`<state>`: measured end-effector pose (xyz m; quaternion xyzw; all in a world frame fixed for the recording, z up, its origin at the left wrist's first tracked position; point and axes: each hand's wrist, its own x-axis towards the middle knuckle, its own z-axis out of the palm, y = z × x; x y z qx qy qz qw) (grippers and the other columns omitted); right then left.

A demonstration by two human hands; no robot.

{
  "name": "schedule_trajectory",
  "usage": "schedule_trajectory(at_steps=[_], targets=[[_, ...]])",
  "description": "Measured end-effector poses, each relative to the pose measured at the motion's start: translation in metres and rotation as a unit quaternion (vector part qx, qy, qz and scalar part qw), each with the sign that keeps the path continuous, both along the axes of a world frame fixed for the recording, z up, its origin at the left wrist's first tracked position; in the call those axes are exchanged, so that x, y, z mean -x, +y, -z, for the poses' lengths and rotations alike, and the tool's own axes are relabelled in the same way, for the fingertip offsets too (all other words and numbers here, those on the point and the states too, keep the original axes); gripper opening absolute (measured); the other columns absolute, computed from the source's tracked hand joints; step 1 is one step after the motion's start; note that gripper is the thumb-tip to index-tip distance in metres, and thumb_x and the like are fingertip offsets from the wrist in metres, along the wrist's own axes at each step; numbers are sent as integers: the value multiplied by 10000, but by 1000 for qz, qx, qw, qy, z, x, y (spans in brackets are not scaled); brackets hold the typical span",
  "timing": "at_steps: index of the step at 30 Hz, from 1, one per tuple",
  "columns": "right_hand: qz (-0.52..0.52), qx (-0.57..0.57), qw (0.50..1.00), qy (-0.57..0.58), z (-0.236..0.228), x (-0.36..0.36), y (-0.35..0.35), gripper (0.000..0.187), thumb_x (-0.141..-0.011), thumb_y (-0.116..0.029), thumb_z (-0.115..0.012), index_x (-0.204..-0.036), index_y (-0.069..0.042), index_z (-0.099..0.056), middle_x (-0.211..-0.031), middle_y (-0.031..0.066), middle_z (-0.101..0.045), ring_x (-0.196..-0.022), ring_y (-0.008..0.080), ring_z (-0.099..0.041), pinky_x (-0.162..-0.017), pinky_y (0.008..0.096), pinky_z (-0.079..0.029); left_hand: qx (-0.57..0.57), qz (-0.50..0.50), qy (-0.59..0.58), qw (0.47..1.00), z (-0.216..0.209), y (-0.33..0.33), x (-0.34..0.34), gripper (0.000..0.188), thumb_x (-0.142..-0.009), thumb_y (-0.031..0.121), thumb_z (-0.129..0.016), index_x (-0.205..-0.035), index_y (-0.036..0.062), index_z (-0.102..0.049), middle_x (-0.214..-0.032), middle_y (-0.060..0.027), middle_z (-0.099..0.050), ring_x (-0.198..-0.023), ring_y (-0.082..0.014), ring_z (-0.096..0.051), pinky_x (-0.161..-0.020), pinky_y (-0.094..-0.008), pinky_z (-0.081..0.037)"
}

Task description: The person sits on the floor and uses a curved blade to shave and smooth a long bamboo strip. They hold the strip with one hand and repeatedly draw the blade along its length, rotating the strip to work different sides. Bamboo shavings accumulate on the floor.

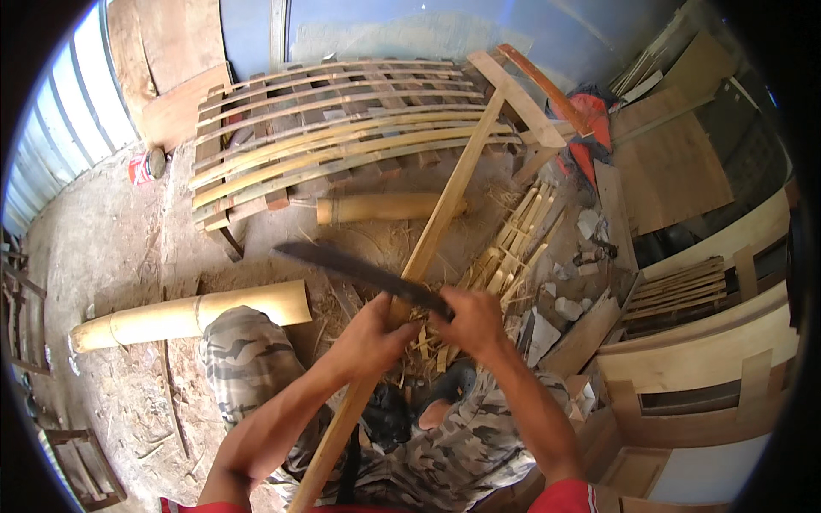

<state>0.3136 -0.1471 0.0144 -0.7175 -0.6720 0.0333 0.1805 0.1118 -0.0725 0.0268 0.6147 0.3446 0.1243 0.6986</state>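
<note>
My right hand (475, 325) is closed round the handle of a machete (342, 264). Its dark blade points left and lies across a long, pale bamboo strip (451, 201). My left hand (376, 338) wraps round that strip just below the blade. The strip slants from beside my lap up to a wooden crosspiece (522, 101) at the far end; whether the two are fastened cannot be seen. Shavings (423, 342) lie below my hands, between my knees in camouflage trousers (248, 342).
A low rack of slats (342, 94) stands ahead. Thick bamboo lengths lie at the left (248, 308) and under the rack's near edge (368, 208). Split bamboo strips (513, 239) are heaped right of centre. Wooden panels (693, 372) and rubble (569, 308) line the right side.
</note>
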Motion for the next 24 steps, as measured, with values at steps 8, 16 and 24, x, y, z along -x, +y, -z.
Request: schedule_trajectory(at_steps=[8,16,24], targets=[[-40,-54,998,-12,8,2,-6,166,-734,-251,-760,-773,-114,-675,-641,103,-654,-596,295,-673,-525,432,-504,88,-16,-52,995,-7,-4,-5,362,-914,106,-640,-1234,42,-484,-727,7,-527,-510,-90,-491,-458,-258,-420],[-34,-22,999,-16,9,-1,-4,171,-739,-259,-735,-804,-115,-670,-655,119,-657,-615,318,-675,-539,445,-512,118,1,-97,988,-8,-3,-6,539,-851,54,-682,-1341,51,-456,-734,0,-545,-513,-101,-507,-467,-252,-427],[-5,26,1000,10,9,-16,9,217,-816,-322,-693,-812,-107,-668,-619,114,-649,-562,297,-664,-530,450,-522,117,-5,-77,990,-5,-4,-5,599,-782,-8,-713,-1331,26,-476,-741,4,-561,-519,-90,-529,-448,-253,-420]])
